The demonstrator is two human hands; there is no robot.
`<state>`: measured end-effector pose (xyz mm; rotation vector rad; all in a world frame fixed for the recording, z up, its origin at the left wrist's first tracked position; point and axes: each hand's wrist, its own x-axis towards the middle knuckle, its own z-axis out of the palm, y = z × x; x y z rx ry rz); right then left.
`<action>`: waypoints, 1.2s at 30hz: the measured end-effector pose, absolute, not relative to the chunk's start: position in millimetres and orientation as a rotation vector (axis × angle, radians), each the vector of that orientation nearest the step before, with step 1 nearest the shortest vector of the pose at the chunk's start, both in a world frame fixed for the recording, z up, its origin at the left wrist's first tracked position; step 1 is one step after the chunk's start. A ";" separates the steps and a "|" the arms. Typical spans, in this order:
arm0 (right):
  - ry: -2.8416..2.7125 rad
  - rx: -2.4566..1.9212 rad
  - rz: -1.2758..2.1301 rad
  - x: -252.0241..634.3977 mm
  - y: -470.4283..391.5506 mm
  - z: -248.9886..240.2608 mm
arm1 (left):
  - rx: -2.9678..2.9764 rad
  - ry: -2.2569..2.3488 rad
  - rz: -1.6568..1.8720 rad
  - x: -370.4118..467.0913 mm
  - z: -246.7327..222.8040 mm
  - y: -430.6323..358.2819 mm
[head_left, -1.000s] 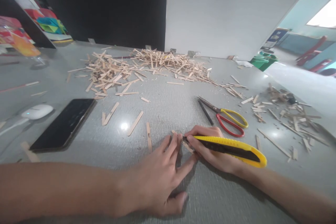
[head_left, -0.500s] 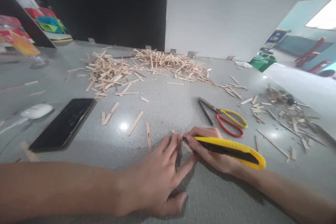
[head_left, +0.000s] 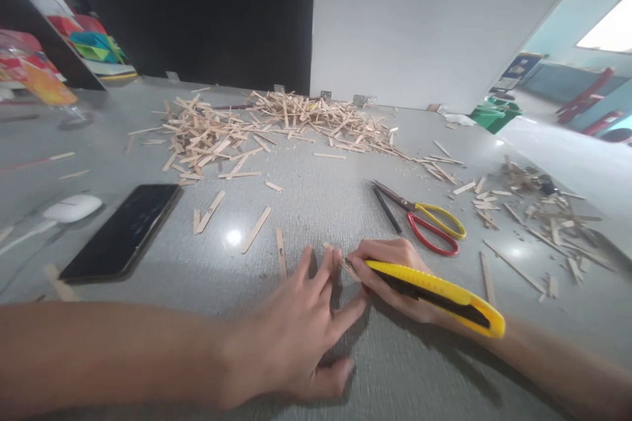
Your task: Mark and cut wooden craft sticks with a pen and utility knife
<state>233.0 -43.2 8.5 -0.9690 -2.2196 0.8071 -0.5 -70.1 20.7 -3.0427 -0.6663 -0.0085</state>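
Observation:
My right hand (head_left: 392, 270) is wrapped round a yellow utility knife (head_left: 449, 302), its tip pointing left and down. The knife tip touches a small wooden craft stick (head_left: 351, 271) lying on the table, partly hidden by my fingers. My left hand (head_left: 301, 329) rests with fingers spread, its fingertips pressing on that stick. Just left of these fingertips lies another craft stick (head_left: 281, 252) with a dark mark. Beyond my right hand are scissors (head_left: 434, 227) with one red and one yellow handle, lying beside a black pen-like stick (head_left: 386, 209).
A large pile of craft sticks (head_left: 296, 115) spreads along the back, below a dark and grey panel. On the left lie a black phone (head_left: 123, 230) and a white mouse (head_left: 73, 208). Wood scraps (head_left: 557, 230) are scattered at the right. A green bin (head_left: 494, 115) stands beyond the table.
The rear end of the utility knife has swung slightly down and to the right, its tip staying at the stick. My left hand has barely moved.

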 end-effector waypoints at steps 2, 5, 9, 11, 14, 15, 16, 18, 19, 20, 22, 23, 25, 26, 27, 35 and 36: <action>-2.221 -0.970 0.812 233.2 -43.3 9.5 | -3.044 -0.666 0.004 0.0 21.2 -69.8; -2.208 -0.962 0.816 232.9 -43.1 10.5 | -3.039 -0.691 -0.002 0.7 20.7 -69.5; -2.205 -0.972 0.788 232.9 -42.9 11.6 | -3.036 -0.694 -0.001 1.1 21.5 -69.6; -2.206 -0.991 0.789 233.2 -43.0 11.7 | -3.032 -0.681 0.015 1.3 23.0 -69.6; -2.192 -1.008 0.796 233.6 -43.6 11.0 | -3.026 -0.667 0.026 1.3 24.9 -69.9; -2.187 -1.013 0.795 233.6 -44.1 10.6 | -3.025 -0.666 0.027 1.2 25.1 -70.1; -2.180 -1.019 0.796 233.5 -44.7 10.2 | -3.024 -0.666 0.026 1.1 25.0 -70.2; -2.157 -1.036 0.800 233.0 -46.3 9.8 | -3.024 -0.665 0.015 0.8 24.1 -70.6; -2.135 -1.047 0.799 232.5 -47.2 9.9 | -3.027 -0.663 0.009 0.8 23.4 -70.7; -2.113 -1.056 0.797 231.9 -48.1 10.2 | -3.028 -0.658 -0.002 1.0 22.7 -70.8; -2.074 -1.062 0.779 230.5 -49.7 11.5 | -3.027 -0.646 -0.029 1.5 21.4 -70.9; -2.062 -1.059 0.765 229.8 -50.5 12.4 | -3.026 -0.638 -0.034 1.8 21.0 -70.9; -2.052 -1.052 0.748 228.9 -52.2 14.4 | -3.025 -0.634 -0.036 2.3 20.6 -70.9; -2.049 -1.051 0.743 228.8 -53.1 15.3 | -3.029 -0.635 -0.033 2.3 20.5 -70.8; -2.045 -1.046 0.738 229.0 -54.0 15.9 | -3.037 -0.640 -0.034 2.2 20.5 -70.6; -1.765 -1.256 0.847 233.3 -55.0 13.8 | -3.064 -0.671 -0.064 -0.7 16.5 -72.9; -1.771 -1.258 0.831 233.3 -54.1 13.8 | -3.038 -0.689 -0.074 -0.7 17.1 -73.9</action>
